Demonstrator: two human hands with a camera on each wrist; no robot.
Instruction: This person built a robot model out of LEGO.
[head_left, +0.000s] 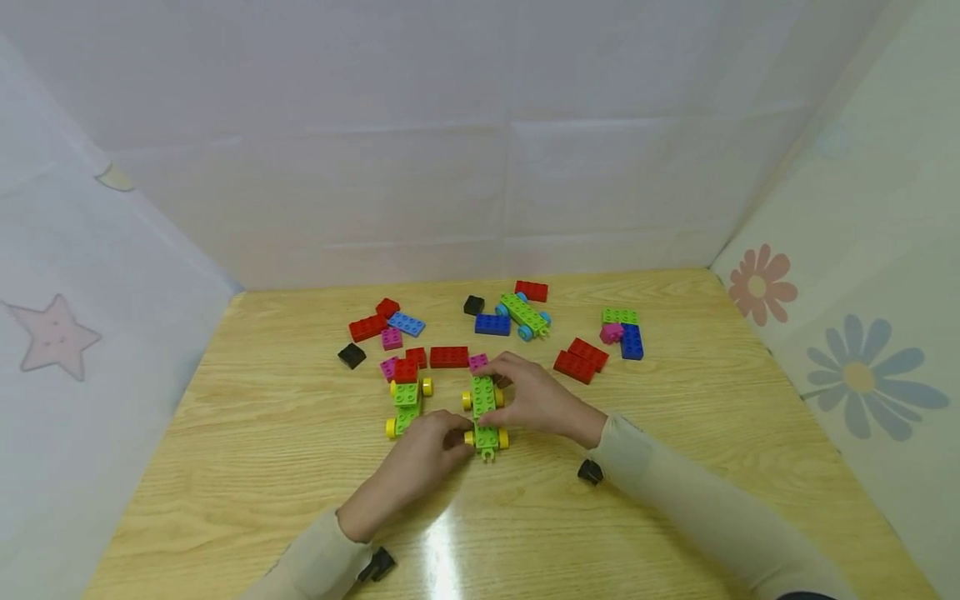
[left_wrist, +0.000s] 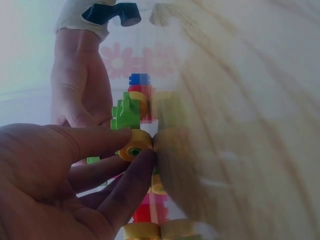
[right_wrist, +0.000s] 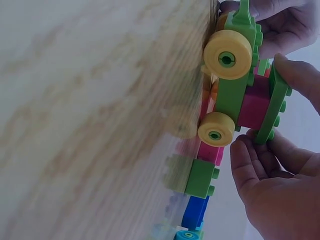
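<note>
A green toy car base [head_left: 487, 439] with yellow wheels stands on the table between both hands. On it sits a magenta brick [right_wrist: 254, 102], topped by a thin green plate [right_wrist: 273, 107]. My right hand [head_left: 536, 398] pinches that plate by its ends, thumb at the near end and fingers at the far one. From the left side, my left hand [head_left: 423, 454] grips the base at a yellow wheel [left_wrist: 136, 145], its fingers above and in front of the wheel. Left of the hands is a second yellow-wheeled green car [head_left: 406, 408] carrying a red brick [head_left: 406, 370].
Behind the hands lie a long red brick [head_left: 448, 357], a blue brick [head_left: 492, 324] and a green base with blue wheels [head_left: 523, 313]. Two red bricks [head_left: 576, 366] lie to the right, near a dark blue brick [head_left: 632, 342]. A black brick [head_left: 352, 356] sits at left.
</note>
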